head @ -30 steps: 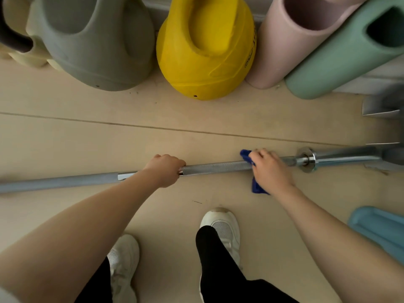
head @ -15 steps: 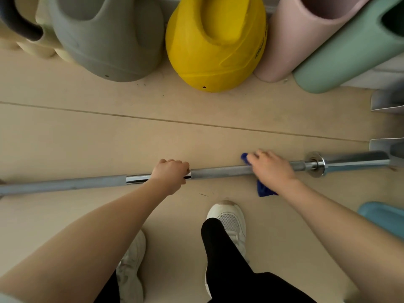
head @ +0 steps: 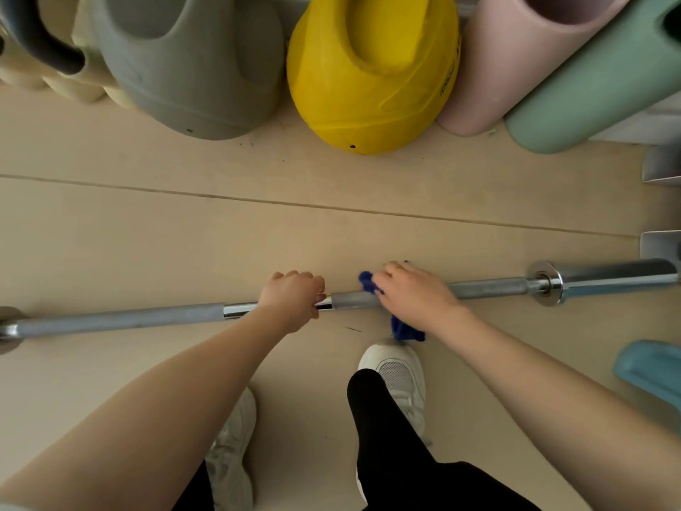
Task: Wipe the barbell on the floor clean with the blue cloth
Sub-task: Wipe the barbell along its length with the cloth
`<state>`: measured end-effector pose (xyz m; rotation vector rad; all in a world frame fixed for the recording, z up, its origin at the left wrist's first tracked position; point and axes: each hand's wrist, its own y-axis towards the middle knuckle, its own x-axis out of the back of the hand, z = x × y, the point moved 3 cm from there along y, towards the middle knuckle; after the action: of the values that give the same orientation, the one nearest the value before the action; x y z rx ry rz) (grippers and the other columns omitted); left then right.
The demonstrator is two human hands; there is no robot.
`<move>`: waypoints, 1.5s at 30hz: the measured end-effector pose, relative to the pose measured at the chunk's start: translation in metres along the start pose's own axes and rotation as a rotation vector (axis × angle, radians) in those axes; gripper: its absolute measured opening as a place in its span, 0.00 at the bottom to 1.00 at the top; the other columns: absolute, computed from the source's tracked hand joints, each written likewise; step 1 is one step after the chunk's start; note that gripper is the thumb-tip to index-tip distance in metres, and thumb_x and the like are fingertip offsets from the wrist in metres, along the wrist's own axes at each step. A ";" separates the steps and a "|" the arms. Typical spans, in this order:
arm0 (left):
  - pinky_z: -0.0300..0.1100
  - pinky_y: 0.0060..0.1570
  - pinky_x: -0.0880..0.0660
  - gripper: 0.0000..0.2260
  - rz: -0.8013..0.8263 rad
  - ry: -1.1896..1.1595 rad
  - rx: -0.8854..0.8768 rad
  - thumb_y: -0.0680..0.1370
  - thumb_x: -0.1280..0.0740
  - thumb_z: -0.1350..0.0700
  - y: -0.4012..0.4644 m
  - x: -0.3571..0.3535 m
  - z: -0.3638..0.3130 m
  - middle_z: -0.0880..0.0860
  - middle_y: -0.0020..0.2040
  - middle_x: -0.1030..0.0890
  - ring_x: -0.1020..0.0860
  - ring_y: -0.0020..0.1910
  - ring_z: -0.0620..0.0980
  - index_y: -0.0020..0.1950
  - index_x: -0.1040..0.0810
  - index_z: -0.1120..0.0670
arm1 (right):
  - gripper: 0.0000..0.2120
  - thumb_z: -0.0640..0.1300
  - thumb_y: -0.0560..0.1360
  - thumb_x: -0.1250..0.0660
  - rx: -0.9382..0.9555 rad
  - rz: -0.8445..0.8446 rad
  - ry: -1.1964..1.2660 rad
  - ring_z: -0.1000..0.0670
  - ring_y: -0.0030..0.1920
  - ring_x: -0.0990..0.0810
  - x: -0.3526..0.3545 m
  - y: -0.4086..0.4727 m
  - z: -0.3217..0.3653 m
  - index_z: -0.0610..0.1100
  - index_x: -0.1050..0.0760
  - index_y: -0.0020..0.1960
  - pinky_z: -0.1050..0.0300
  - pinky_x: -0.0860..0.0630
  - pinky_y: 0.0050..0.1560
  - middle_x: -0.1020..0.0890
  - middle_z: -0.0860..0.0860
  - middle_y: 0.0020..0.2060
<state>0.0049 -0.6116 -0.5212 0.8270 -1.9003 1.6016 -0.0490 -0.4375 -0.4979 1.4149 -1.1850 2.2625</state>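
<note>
Nearest the camera, two white trainers (head: 396,378) stand on the pale wooden floor (head: 184,234) just short of the long steel barbell (head: 147,319), which lies flat across the view from left to right, its thicker chrome sleeve (head: 615,276) out at the right. Both bare forearms reach down and forward to the shaft. The left hand (head: 291,298) curls over the smooth chrome middle of the bar, knuckles up, fingers wrapped round it, seemingly to steady it. Just beside it, the right hand (head: 412,295) clamps the crumpled blue cloth (head: 405,330) round the knurled stretch of shaft, fingers folded over the top; one tuft of cloth shows past the fingertips and a tail hangs below the wrist toward the floor. To wipe well, the cloth should be wrapped right round the shaft, not merely laid on top, and drawn in long strokes with firm pressure so the knurling is scrubbed; turning the bar with the steadying hand would likely bring the underside up. The left hand will have to give way for the middle and left half to be reached. Beyond the bar, a grey kettlebell (head: 191,68), a yellow kettlebell (head: 368,75), and pink (head: 497,60) and green foam rollers (head: 589,86) line the far side, well apart from it.
</note>
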 end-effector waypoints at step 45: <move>0.48 0.51 0.26 0.18 -0.480 -0.053 0.063 0.65 0.29 0.67 0.006 0.029 0.002 0.53 0.53 0.19 0.19 0.48 0.56 0.53 0.19 0.53 | 0.16 0.43 0.57 0.20 -0.459 -0.363 0.003 0.40 0.29 0.23 0.011 0.019 -0.024 0.40 0.24 0.36 0.57 0.29 0.21 0.23 0.41 0.33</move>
<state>-0.0198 -0.6169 -0.5046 1.2507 -1.5349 1.3535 -0.0808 -0.4342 -0.5040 1.3120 -1.2260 1.6214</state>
